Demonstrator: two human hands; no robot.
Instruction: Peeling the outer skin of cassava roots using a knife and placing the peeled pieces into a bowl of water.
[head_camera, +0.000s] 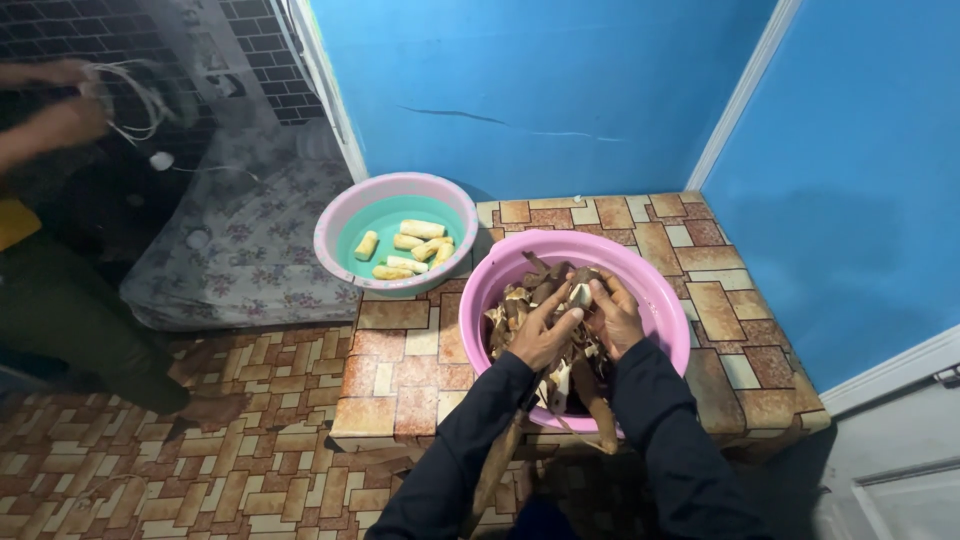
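Low in the frame, both hands meet over the pink basin on the tiled surface — left hand and right hand, fingers curled around a pale cassava piece among brown peels. Further up-left, a green-lined bowl holds peeled pieces.

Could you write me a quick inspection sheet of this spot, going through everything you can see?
Surface: low bench covered in brick-pattern sheet.
Job's things: pink basin heaped with brown peels; a pale root piece at the fingertips.
Clutter: second basin, pink rim and green inside, holding peeled pieces.
Hands: left hand and right hand together on the root piece, over the peels.
Cables: white cord in another person's hands, upper left.
Surroundings: blue walls, floral mattress, patterned floor.
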